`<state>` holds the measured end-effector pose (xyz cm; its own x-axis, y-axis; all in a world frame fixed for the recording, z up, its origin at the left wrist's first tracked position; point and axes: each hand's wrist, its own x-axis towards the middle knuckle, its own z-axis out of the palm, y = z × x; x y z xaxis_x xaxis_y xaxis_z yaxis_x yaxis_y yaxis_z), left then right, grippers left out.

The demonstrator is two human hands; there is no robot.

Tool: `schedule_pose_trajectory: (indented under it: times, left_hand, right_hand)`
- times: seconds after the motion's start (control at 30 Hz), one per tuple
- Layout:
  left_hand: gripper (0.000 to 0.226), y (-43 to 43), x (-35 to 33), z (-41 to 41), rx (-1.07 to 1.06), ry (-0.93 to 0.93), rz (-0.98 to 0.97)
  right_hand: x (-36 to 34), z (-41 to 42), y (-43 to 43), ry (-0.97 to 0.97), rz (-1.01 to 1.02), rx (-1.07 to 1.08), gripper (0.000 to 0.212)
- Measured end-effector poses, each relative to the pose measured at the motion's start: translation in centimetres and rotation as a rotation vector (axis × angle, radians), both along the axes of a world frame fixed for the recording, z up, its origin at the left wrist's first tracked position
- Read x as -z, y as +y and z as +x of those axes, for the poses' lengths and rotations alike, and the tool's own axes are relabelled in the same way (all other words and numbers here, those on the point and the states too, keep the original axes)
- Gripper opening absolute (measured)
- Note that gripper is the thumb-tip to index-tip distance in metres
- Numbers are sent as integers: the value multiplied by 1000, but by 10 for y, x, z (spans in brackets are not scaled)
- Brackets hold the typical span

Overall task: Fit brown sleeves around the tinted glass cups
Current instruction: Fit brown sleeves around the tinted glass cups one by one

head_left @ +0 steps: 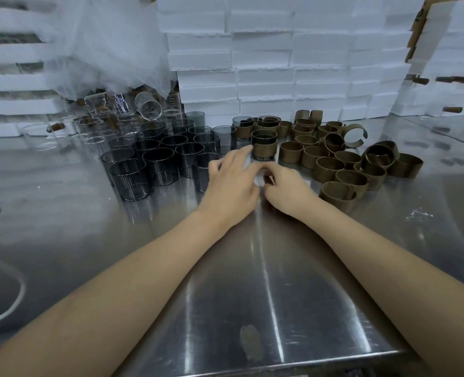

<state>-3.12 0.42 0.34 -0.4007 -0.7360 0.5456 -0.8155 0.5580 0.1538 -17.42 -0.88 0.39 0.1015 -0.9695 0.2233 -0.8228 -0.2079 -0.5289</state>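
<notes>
The left grip (232,183) was spread and empty, the right grip (285,186) curled, contents unclear, both just before the sleeved dark glass cup (264,145). Bare tinted glass cups (157,164) crowded its left, brown ring-shaped sleeves (342,170) its right; a hasty reach might topple glass
</notes>
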Motion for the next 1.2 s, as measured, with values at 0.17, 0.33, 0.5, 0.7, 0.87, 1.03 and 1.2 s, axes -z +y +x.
schedule_pose_trajectory:
  times: [0.17,0.33,0.5,0.7,0.87,1.03,1.2]
  left_hand:
    - [50,1,-1,-8,234,524,55]
    - [44,-15,4,3,31,438,433]
    - [32,-18,7,6,31,442,491]
    - [42,-14,5,6,350,834,573]
    - [55,-14,4,6,377,893,641]
    - [59,-11,-1,5,378,926,634]
    - [61,-10,-3,5,352,959,637]
  right_hand:
    - [0,-2,0,-183,-43,0,59]
    - [-3,-4,-1,-327,-11,-12,56]
    - [0,-2,-1,-339,-8,-67,65]
    - [-5,1,1,-458,-275,-53,69]
    - [-5,1,2,-409,-287,-84,73]
    - [-5,-1,1,-407,-302,-99,64]
    - [-5,1,1,-477,-277,-122,67]
